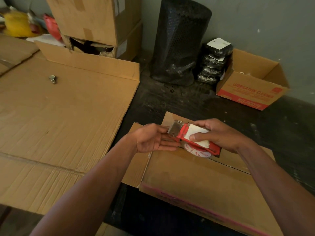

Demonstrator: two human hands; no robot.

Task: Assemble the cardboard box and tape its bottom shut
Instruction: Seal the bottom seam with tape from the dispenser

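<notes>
Lying flat across the bench's left side, a cardboard sheet (59, 120) carries a bolt (52, 79). Left hand (153, 140), fingers straight and loose, touches the toothed blade of the tape dispenser (184, 133), which the right hand (219, 135) grips around its handle, both above the box (187, 176) at the near edge, right of centre.
</notes>
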